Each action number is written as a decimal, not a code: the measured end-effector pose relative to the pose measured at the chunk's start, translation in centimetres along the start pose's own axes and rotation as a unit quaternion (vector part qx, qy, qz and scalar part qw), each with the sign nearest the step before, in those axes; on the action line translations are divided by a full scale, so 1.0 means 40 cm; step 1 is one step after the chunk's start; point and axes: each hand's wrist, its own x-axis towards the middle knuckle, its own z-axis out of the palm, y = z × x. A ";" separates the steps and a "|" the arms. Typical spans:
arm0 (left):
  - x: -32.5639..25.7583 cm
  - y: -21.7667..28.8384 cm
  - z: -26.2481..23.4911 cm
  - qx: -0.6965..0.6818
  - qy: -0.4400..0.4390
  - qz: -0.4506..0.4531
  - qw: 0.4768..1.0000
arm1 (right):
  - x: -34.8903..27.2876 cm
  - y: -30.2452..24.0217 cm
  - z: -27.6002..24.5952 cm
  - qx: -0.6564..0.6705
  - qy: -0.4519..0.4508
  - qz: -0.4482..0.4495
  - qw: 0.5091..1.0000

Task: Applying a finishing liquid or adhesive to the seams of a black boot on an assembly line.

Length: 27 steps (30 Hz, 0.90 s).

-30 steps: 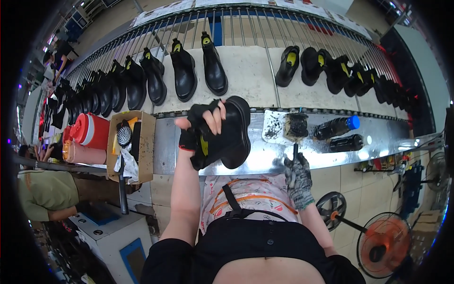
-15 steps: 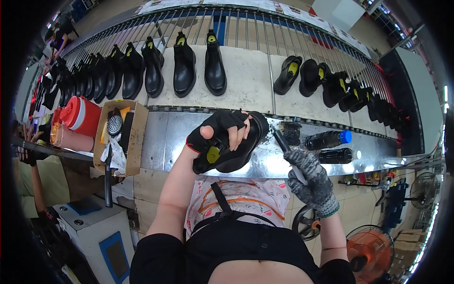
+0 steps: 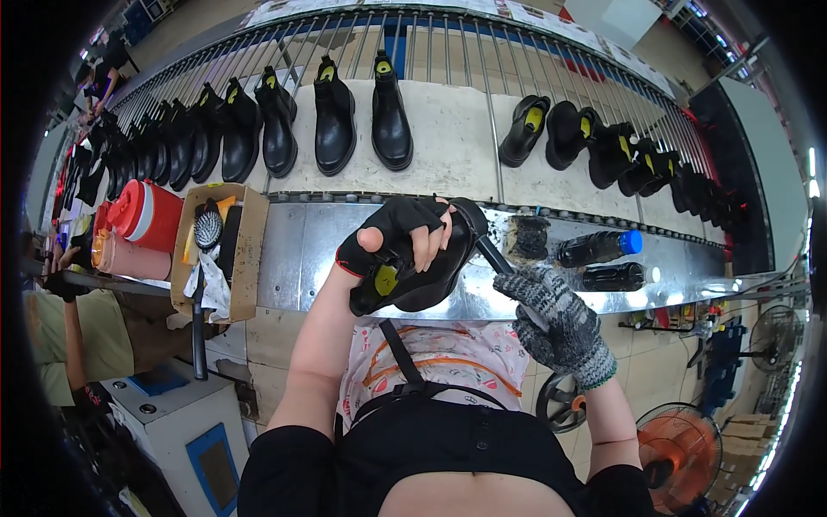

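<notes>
Left hand (image 3: 403,237), black fingerless glove: fingers wrapped over a black boot (image 3: 444,277), gripping it, thumb apart. Boot held tilted above the metal ledge (image 3: 284,258), yellow-green lining showing. Right hand (image 3: 558,323), grey knit glove: fingers closed around a dark stick-like tool (image 3: 493,257), tip at the boot's sole edge; contact cannot be told.

Close beyond the tool: a blackened block (image 3: 527,237). Right of it, 2 dark bottles (image 3: 594,248) lie on their sides, 1 blue-capped; they crowd the ledge there. Left side taken up by a cardboard box (image 3: 245,258) with a paddle brush (image 3: 208,229), handle overhanging the front edge; a red jug (image 3: 151,211) beyond. Behind, a chain (image 3: 336,197) borders the conveyor (image 3: 452,129), boots in 2 groups. Orange fan (image 3: 680,448) lower right.
</notes>
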 end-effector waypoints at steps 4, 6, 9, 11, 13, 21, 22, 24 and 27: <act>-0.003 0.000 0.008 0.015 0.041 0.000 0.999 | 0.014 -0.007 -0.014 -0.002 -0.025 0.022 0.999; -0.007 -0.002 -0.001 0.004 0.026 0.004 1.000 | 0.027 -0.009 -0.029 0.016 -0.013 -0.021 1.000; -0.011 -0.008 -0.015 -0.015 0.020 0.021 0.999 | 0.043 0.014 -0.009 0.127 -0.006 -0.019 0.992; -0.019 -0.006 -0.020 -0.021 0.030 0.032 0.999 | 0.057 0.018 0.002 0.170 0.029 -0.037 0.984; -0.033 0.005 -0.028 -0.045 0.087 0.032 0.995 | 0.060 0.039 0.023 0.203 -0.004 -0.065 0.977; -0.089 -0.046 -0.147 -0.112 0.112 0.138 0.978 | 0.101 0.057 0.212 0.245 0.088 -0.036 0.965; -0.100 -0.045 -0.158 -0.123 0.112 0.138 0.976 | 0.106 0.064 0.217 0.285 0.089 -0.074 0.951; -0.119 -0.050 -0.184 -0.133 0.122 0.146 0.973 | 0.115 0.068 0.242 0.333 0.085 -0.071 0.936; -0.144 -0.071 -0.227 -0.155 0.131 0.168 0.965 | 0.127 0.072 0.258 0.375 0.059 -0.057 0.923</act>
